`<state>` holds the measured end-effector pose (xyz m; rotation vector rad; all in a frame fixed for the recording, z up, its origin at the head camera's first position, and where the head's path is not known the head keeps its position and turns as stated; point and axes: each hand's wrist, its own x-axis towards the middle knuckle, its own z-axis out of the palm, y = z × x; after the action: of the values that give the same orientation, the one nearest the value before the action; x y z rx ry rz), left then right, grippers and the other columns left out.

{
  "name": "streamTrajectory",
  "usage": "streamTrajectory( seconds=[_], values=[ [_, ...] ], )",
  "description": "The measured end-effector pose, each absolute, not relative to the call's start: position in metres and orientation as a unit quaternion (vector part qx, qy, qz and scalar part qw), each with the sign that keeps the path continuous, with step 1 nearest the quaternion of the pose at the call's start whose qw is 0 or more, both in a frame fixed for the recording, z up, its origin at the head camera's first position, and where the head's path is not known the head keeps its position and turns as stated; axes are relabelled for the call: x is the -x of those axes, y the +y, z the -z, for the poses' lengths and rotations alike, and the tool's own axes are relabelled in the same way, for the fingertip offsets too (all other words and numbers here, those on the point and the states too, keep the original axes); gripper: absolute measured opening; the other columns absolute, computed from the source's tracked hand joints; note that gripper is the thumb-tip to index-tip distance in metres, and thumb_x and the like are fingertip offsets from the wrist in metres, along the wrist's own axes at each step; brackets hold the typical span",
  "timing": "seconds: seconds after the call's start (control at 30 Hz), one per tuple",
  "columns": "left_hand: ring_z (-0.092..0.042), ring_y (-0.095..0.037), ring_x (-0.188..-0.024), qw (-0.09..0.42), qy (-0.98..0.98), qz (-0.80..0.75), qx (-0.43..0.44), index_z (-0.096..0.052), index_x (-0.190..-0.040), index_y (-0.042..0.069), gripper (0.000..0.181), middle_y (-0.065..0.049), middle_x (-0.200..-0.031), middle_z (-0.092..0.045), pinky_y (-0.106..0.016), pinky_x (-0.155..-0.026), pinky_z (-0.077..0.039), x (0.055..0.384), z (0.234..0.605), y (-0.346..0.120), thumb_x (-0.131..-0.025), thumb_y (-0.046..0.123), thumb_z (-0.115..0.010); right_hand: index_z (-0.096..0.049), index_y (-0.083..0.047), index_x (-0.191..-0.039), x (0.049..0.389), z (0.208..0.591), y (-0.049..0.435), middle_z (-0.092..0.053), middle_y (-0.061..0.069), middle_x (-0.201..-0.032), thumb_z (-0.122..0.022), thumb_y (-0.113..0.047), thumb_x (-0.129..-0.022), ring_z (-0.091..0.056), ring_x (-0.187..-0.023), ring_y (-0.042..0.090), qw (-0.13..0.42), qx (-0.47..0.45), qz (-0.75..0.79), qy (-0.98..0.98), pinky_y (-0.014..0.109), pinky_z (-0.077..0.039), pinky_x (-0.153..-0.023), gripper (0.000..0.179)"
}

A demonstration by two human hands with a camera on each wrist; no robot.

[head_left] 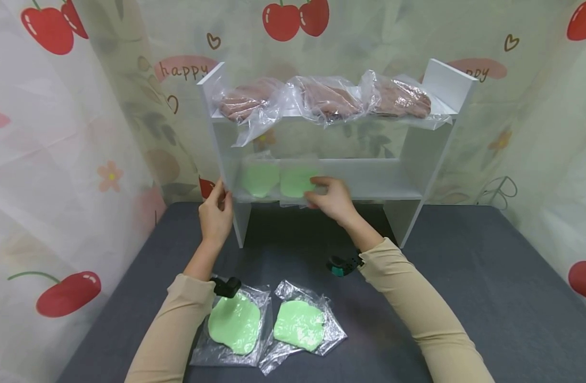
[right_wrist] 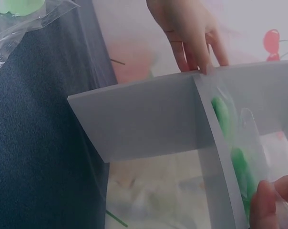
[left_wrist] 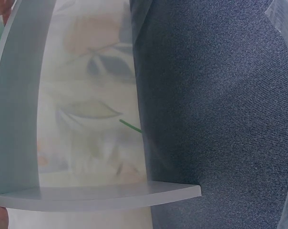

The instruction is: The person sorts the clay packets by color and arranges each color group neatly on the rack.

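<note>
A white shelf unit [head_left: 369, 181] stands on the dark table. Its left side panel [right_wrist: 139, 114] is held at the front edge by my left hand [head_left: 215, 215], fingertips on the outer side. On the middle board, toward the left, lie two flat light-green pieces in clear plastic bags, a left one [head_left: 261, 178] and a right one [head_left: 295, 181]. My right hand [head_left: 335, 201] pinches the right bag's edge between thumb and fingers. In the right wrist view these bags [right_wrist: 251, 138] lean along the board's front edge.
Several brownish items in clear bags [head_left: 331, 100] lie on the top board. Two more bagged green pieces, one left [head_left: 235, 323] and one right [head_left: 299, 324], lie on the table in front. A patterned curtain [head_left: 125, 117] encloses the table [head_left: 441, 276].
</note>
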<state>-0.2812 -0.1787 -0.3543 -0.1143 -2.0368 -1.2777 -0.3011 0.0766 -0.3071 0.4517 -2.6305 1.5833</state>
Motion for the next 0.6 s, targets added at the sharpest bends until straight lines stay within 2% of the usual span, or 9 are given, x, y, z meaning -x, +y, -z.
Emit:
streamTrajectory(
  seconds=[0.17,0.33,0.43,0.6],
  values=[
    [-0.067,-0.032,-0.099,0.362,-0.794,0.487,0.038,-0.049,-0.137,0.011,0.045,-0.023,-0.113,-0.065,-0.047,-0.078,-0.056,0.2822,0.3543,-0.1787,-0.092,0.004,-0.055,-0.047,-0.003,-0.136,0.3022,0.3066,0.0718,-0.065,0.022,-0.108,-0.060,-0.018,-0.090,-0.064,-0.058,0.002,-0.001,-0.140,-0.516,-0.845,0.032,-0.058,-0.074,0.050],
    [-0.067,-0.033,-0.098,0.364,-0.794,0.485,0.037,-0.050,-0.136,0.011,0.045,-0.023,-0.112,-0.066,-0.047,-0.077,-0.056,0.2822,0.3542,-0.1786,-0.092,0.004,-0.055,-0.047,-0.005,-0.137,0.3026,0.3057,0.0694,-0.061,0.018,-0.117,-0.061,-0.020,-0.090,-0.064,-0.059,0.003,-0.009,-0.136,-0.516,-0.845,0.029,-0.058,-0.070,0.051],
    [-0.067,-0.033,-0.098,0.365,-0.793,0.486,0.039,-0.050,-0.136,0.011,0.045,-0.023,-0.111,-0.066,-0.047,-0.077,-0.056,0.2819,0.3541,-0.1784,-0.092,0.004,-0.055,-0.046,-0.007,-0.138,0.3025,0.3051,0.0698,-0.056,0.018,-0.126,-0.061,-0.021,-0.090,-0.067,-0.065,0.011,-0.014,-0.136,-0.514,-0.847,0.028,-0.058,-0.068,0.052],
    [-0.066,-0.033,-0.099,0.364,-0.793,0.487,0.040,-0.050,-0.136,0.012,0.045,-0.023,-0.111,-0.066,-0.048,-0.077,-0.056,0.2814,0.3539,-0.1786,-0.092,0.004,-0.055,-0.044,-0.010,-0.138,0.2995,0.3020,0.0732,-0.031,0.017,-0.150,-0.061,-0.024,-0.090,-0.070,-0.079,0.025,-0.025,-0.125,-0.518,-0.846,0.027,-0.059,-0.068,0.053]
  ],
)
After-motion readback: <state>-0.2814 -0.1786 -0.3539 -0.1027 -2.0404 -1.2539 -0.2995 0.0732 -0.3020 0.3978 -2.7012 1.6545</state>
